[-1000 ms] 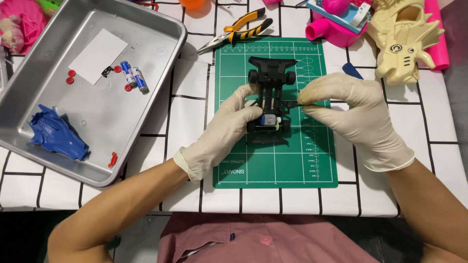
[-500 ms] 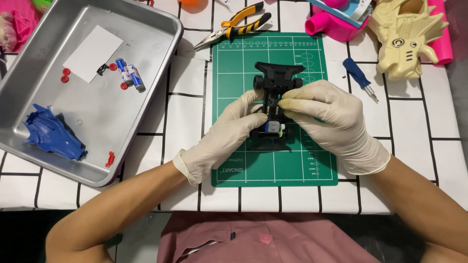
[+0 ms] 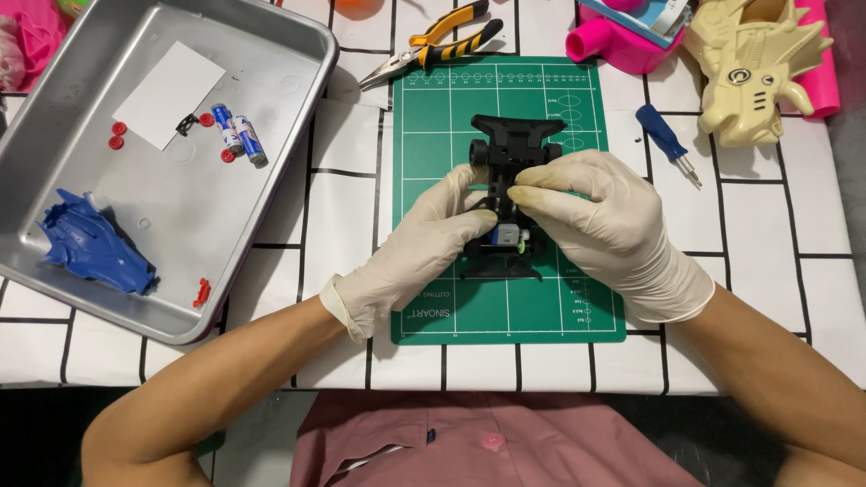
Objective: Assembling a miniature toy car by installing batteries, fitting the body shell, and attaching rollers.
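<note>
Shifted little since half a second before: both gloved, left hand (image 3: 424, 248) and right hand (image 3: 600, 225) clasped around black toy car chassis (image 3: 511, 149) on green cutting mat (image 3: 433, 117); blue screwdriver (image 3: 666, 137) lying on desk (image 3: 776, 225) nearby.

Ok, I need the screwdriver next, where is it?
The blue screwdriver lies on the white tablecloth, right of the green mat, below the cream toy.

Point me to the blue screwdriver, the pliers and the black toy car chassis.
blue screwdriver (image 3: 661, 129), head view, on its blue handle.
pliers (image 3: 451, 41), head view, on the yellow-and-black grips.
black toy car chassis (image 3: 516, 137), head view, on its far end.
</note>
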